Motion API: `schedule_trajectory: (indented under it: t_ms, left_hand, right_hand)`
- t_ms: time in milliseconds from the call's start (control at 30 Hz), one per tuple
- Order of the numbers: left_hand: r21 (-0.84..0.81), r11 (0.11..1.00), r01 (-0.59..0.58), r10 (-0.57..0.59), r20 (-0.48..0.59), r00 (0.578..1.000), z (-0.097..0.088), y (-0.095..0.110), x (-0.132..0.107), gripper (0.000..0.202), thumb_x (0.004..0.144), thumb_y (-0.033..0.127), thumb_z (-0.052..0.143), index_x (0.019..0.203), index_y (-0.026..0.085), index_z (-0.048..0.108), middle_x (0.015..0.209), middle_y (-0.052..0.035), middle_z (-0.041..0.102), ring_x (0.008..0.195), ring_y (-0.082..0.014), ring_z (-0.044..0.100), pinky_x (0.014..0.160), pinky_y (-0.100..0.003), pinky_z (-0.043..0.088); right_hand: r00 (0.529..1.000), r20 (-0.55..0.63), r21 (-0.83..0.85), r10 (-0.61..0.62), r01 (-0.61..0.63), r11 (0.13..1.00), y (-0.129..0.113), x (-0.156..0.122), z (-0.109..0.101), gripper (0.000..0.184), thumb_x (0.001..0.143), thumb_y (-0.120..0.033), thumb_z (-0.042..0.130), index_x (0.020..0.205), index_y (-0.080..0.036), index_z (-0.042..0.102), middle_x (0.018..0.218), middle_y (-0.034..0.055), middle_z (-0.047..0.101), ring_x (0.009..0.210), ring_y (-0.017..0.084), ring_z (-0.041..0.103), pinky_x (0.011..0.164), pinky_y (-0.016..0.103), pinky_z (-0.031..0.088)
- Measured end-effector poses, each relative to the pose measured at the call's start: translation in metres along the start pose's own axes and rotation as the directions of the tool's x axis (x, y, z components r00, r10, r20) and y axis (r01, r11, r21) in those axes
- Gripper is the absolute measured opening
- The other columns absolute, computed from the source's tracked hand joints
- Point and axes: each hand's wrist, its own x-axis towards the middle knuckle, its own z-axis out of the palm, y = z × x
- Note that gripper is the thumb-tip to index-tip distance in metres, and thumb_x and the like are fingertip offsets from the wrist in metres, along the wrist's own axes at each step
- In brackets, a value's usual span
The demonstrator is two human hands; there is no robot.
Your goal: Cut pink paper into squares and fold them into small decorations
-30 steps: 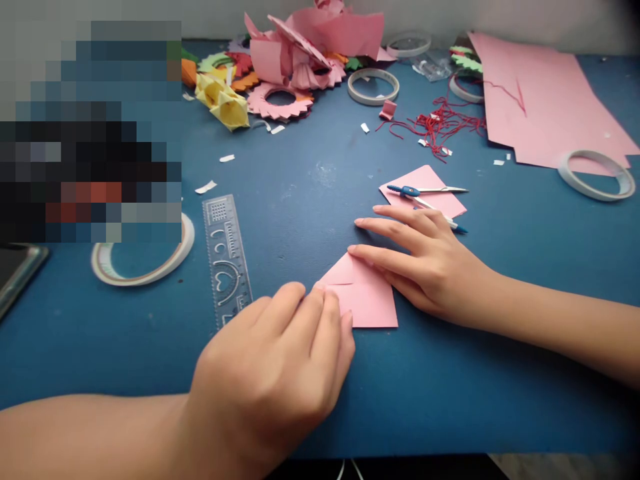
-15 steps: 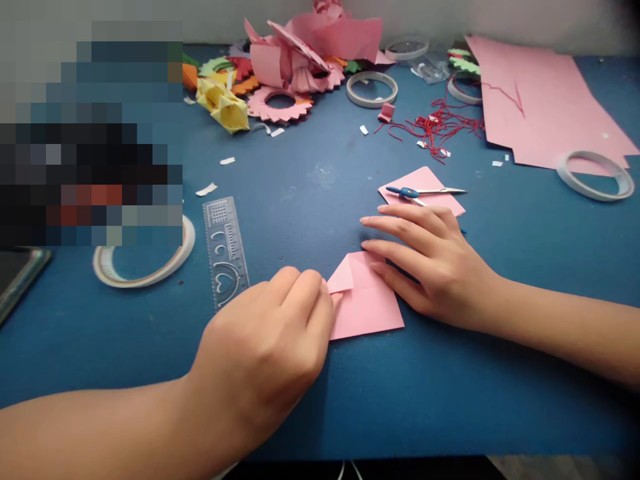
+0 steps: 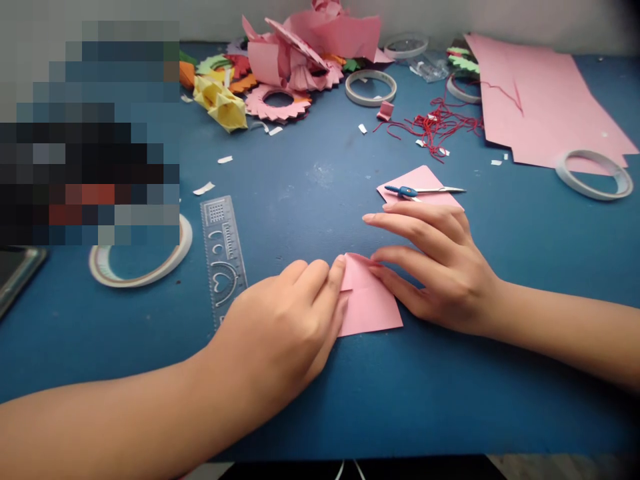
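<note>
A piece of pink paper (image 3: 373, 310) lies on the table in front of me, its upper left corner folded over. My left hand (image 3: 287, 317) is closed at the paper's left side, fingers bunched over the folded corner and hiding most of it. At the upper right edge, my right hand (image 3: 433, 267) pinches the paper between thumb and a fingertip, while its other fingers stretch out above. Just beyond those fingers, scissors (image 3: 413, 192) with blue handles rest on another pink paper piece (image 3: 420, 177). A clear plastic ruler (image 3: 223, 247) lies left of my left hand.
Tape rolls lie left (image 3: 103, 270), at the back (image 3: 350, 93) and right (image 3: 565, 177). Red thread (image 3: 435, 127) is tangled near a large pink sheet (image 3: 540, 100). Colourful folded paper pieces (image 3: 220, 103) and crumpled pink paper (image 3: 330, 37) sit at the back. A dark device (image 3: 20, 273) is at far left.
My left hand has slid up and right along the fold, now covering most of the folded corner. My right thumb and a fingertip have come together on the paper's upper right edge.
</note>
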Motion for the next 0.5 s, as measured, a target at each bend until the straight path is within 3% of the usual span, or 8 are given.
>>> schedule_trajectory:
  t_ms: [267,500]
  left_hand:
    - [0.027,0.996,-0.089,0.090,-0.029,0.996,0.0048,-0.0028,0.0026,0.035,0.093,0.017,0.044,0.116,-0.003,0.061,0.070,-0.0062,0.059,0.058,-0.0203,0.055,0.046,-0.033,0.047]
    - [-0.011,0.996,-0.089,0.088,-0.067,0.994,0.0060,-0.0031,0.0001,0.035,0.087,0.010,0.047,0.116,-0.006,0.059,0.072,-0.0081,0.060,0.060,-0.0200,0.053,0.049,-0.032,0.047]
  right_hand:
    - [0.991,0.058,0.115,-0.118,0.111,0.987,0.0011,-0.0010,0.0000,0.009,0.086,-0.007,0.059,0.092,-0.013,0.061,0.102,0.0062,0.073,0.105,0.024,0.065,0.086,0.042,0.045]
    - [0.977,0.091,0.143,-0.190,0.176,0.974,0.0030,-0.0011,-0.0015,0.011,0.087,-0.008,0.056,0.095,-0.014,0.061,0.106,0.0059,0.072,0.103,0.020,0.066,0.087,0.039,0.045]
